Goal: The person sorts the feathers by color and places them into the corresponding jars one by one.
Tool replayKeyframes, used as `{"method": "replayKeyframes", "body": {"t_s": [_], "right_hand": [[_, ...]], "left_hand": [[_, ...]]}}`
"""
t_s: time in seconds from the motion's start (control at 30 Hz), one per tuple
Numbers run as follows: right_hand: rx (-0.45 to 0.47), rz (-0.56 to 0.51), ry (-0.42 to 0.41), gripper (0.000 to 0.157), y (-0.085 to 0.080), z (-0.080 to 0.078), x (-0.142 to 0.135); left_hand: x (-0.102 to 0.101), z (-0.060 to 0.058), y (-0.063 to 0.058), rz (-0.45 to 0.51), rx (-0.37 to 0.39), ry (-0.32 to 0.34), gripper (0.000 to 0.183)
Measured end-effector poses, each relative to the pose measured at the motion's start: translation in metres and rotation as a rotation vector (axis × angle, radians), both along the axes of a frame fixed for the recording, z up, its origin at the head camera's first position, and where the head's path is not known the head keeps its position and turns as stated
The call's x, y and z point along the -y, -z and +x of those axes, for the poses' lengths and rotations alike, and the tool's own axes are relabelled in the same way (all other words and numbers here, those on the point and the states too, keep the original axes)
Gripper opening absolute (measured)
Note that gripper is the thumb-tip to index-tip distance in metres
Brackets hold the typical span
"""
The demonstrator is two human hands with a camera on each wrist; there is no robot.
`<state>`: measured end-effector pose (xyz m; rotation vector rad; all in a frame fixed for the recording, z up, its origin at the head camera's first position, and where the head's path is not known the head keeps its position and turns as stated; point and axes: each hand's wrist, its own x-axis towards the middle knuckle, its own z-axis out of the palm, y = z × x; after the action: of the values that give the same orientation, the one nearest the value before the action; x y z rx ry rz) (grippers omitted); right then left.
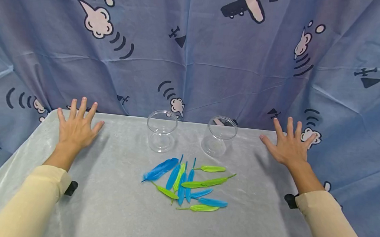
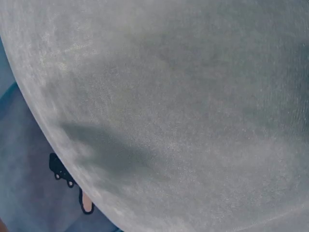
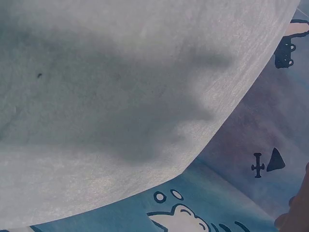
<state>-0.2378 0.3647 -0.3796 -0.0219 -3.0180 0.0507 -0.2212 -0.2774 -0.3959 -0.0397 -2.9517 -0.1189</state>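
My left hand (image 1: 76,130) is spread over the far left of the table with straight fingers, holding nothing. On the far right, my right hand (image 1: 289,147) is likewise spread with its fingers apart and holds nothing. Between the hands lies a loose cluster of blue feathers (image 1: 160,169) and green feathers (image 1: 205,183), some crossing each other. Behind them two clear plastic cups stand upright, a left cup (image 1: 161,136) and a right cup (image 1: 218,137). The wrist views show mostly tabletop with the hands' shadows; part of the right hand's fingers (image 3: 295,212) edges into the right wrist view.
A grey cloth-like covering lies over the table (image 1: 118,217). Right behind its far edge hangs a blue curtain (image 1: 206,82) with cartoon planes and clouds, which also closes in the left and right sides. A dark wrist device (image 1: 71,188) sits below the left sleeve.
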Motion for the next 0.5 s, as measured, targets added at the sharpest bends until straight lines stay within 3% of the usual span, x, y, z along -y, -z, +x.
{"method": "replayKeyframes", "body": {"t_s": [0.27, 0.5], "right_hand": [[-0.004, 0.002, -0.018, 0.092, -0.001, 0.0, 0.003], [0.02, 0.004, -0.059, 0.092, -0.002, 0.004, 0.01]], "left_hand": [[-0.002, -0.001, 0.003, -0.023, 0.017, 0.005, 0.071], [-0.016, -0.002, -0.001, -0.018, -0.011, 0.075, 0.07]]}}
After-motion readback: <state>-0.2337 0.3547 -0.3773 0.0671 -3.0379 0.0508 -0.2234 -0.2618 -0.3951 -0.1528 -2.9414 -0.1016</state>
